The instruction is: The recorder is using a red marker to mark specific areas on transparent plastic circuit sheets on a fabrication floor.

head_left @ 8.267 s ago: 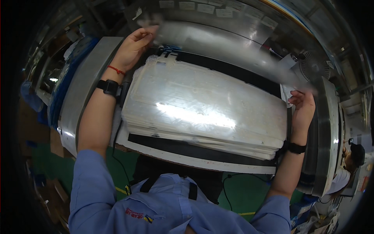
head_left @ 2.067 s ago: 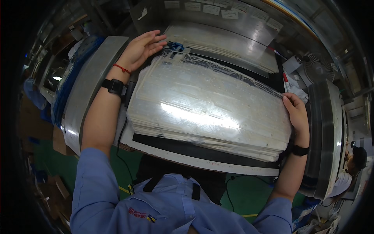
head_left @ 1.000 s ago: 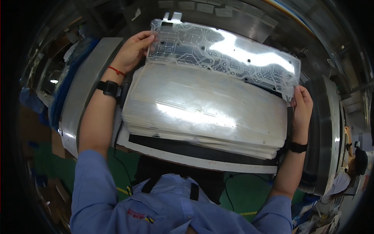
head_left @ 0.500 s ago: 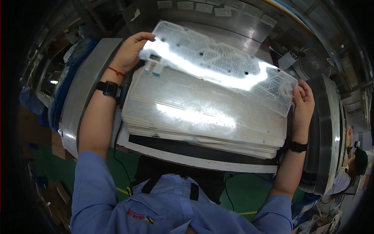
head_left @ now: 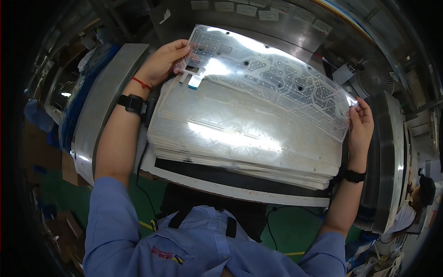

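Note:
Between my hands is a clear flexible circuit sheet [head_left: 272, 74], with fine silvery traces, several small dark holes and a short tail with a blue-green end near its left side. My left hand [head_left: 168, 57] pinches its left edge, and my right hand [head_left: 361, 121] grips its right edge between thumb and fingers. The sheet is tilted over the far part of a thick stack of similar sheets [head_left: 230, 120]. Glare hides some of the traces. The stack lies on a black surface on the white-edged bench in front of me.
A metal-topped panel [head_left: 110, 101] stands at the left, with blue material beyond it. At the right are a tall stack of grey sheets [head_left: 383, 161] and a small fan [head_left: 374, 78]. Paper labels line the metal back wall. A person in a dark cap [head_left: 425, 190] is at the far right.
The held sheet has shifted slightly right and changed its tilt, so the glare has moved and more traces show. Both hands keep their hold on it.

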The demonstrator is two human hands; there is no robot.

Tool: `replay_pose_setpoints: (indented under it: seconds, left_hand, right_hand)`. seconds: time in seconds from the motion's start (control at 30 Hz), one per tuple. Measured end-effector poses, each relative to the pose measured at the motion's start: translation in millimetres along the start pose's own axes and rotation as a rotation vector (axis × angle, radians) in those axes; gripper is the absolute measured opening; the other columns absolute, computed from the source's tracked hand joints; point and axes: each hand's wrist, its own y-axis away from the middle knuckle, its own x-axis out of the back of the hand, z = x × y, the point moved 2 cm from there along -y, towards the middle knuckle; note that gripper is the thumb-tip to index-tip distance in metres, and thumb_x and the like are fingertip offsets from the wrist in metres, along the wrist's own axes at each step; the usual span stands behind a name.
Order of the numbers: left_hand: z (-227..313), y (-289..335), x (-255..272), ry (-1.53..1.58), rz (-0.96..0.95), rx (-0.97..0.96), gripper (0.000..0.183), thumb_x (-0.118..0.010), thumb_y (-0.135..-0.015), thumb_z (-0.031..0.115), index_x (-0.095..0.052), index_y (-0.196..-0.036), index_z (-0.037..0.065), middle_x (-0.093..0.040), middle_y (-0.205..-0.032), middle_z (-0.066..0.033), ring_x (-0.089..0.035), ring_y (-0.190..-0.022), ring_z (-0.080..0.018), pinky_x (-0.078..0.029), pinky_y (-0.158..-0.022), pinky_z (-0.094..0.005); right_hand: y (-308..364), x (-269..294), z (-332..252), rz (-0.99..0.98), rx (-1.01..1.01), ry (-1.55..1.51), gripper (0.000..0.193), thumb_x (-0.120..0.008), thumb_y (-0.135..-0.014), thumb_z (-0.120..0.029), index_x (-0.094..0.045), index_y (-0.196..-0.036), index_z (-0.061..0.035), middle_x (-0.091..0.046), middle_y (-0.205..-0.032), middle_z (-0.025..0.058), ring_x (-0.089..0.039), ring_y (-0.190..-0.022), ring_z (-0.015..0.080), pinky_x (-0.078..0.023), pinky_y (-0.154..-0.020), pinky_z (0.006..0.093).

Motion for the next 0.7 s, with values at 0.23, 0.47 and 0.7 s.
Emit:
replay_pose_setpoints:
  seconds: [0.23, 0.47, 0.7]
  left_hand:
    - [-6, -4, 16, 0.129, 0.084, -0.053, 0.029, -0.045, -0.099, 0.021, -0.050, -0.120, 0.003, -0.064, -0.098, -0.0061, -0.045, -0.056, 0.0015, -0.037, -0.049, -0.0118]
    - [-3, -5, 8, 0.243, 0.259, -0.081, 0.045, -0.045, -0.099, 0.022, -0.037, -0.134, -0.006, -0.053, -0.125, -0.0177, -0.060, -0.099, -0.0150, -0.053, -0.085, -0.0212]
    - [-3, -3, 13, 0.184, 0.181, -0.067, 0.043, -0.046, -0.098, 0.021, -0.040, -0.131, -0.006, -0.053, -0.124, -0.0193, -0.060, -0.105, -0.0202, -0.053, -0.087, -0.0233]
  right_hand:
    - [2, -2, -2, -0.030, -0.091, -0.044, 0.035, -0.055, -0.093, -0.013, -0.051, -0.125, -0.0010, -0.059, -0.094, 0.0016, -0.053, -0.079, 0.0071, -0.042, -0.070, 0.0193]
    - [2, -2, 7, -0.141, -0.115, 0.191, 0.034, -0.057, -0.092, -0.013, -0.054, -0.123, -0.0008, -0.059, -0.095, 0.0007, -0.052, -0.081, 0.0070, -0.042, -0.074, 0.0201]
    - [10, -11, 6, -0.390, -0.205, 0.326, 0.024, -0.060, -0.089, -0.010, -0.062, -0.111, -0.0009, -0.059, -0.088, -0.0027, -0.050, -0.077, 0.0052, -0.041, -0.072, 0.0188]
